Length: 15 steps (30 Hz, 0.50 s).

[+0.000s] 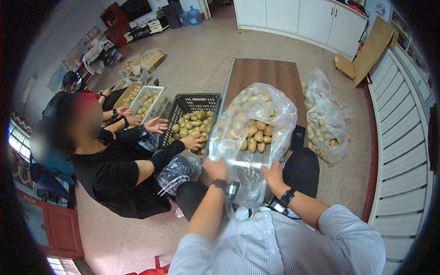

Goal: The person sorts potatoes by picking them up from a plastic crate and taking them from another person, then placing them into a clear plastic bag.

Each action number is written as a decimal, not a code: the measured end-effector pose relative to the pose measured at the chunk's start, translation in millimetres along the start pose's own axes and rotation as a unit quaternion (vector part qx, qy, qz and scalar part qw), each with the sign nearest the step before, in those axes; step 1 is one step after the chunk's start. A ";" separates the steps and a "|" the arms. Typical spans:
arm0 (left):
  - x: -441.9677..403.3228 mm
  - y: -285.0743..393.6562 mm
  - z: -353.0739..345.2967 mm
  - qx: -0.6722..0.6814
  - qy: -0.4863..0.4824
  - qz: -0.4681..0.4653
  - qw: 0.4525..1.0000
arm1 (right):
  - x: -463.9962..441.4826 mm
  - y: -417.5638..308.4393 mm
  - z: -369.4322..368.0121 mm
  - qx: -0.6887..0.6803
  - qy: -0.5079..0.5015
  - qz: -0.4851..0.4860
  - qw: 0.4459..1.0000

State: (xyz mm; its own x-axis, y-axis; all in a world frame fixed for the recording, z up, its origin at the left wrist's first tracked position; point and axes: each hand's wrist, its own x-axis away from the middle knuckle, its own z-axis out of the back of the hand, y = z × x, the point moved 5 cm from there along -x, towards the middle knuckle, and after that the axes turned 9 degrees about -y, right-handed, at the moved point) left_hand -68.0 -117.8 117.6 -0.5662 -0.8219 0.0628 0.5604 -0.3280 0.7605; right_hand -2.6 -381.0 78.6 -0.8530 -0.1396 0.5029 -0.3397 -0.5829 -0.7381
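A large clear plastic bag (279, 107) of potatoes (259, 137) lies on the brown wooden board in front of me, its mouth spread towards my lap. My left hand (215, 168), slightly blurred, is closed on the left side of the bag's mouth. On the opposite side, my right hand (274, 178) pinches the bag's edge between thumb and fingers. Potatoes show uncovered through the opening; others are seen through the film. Close to my left stands a black plastic crate (198, 97) holding loose potatoes (192, 124).
A co-worker in black (110, 178) sits at my left, both hands over the black crate. Beyond are a white crate (160, 94) of potatoes and other people. Filled plastic bags (327, 137) lie on the floor at right, beside a white radiator (403, 151). The wooden board (261, 73) extends ahead.
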 end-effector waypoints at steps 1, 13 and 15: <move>4.2 18.7 11.4 0.019 -0.049 -0.064 0.997 | 1.0 -10.8 3.3 0.045 0.050 0.126 0.990; -3.8 8.8 -68.6 -0.055 -0.523 -0.179 0.832 | -101.5 -153.9 26.1 -0.035 -0.170 0.267 0.948; -25.4 13.1 -62.4 -0.111 -0.450 -0.210 0.861 | -107.7 -179.6 26.4 0.023 -0.123 0.335 0.934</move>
State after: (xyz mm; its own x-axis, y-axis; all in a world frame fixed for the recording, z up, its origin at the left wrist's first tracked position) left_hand -8.5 -130.3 85.7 -0.9300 0.0514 0.3639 0.2379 -0.6705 0.7028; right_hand 160.7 -282.4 168.8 -0.7496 -0.6613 0.0277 0.2597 -0.3324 -0.9067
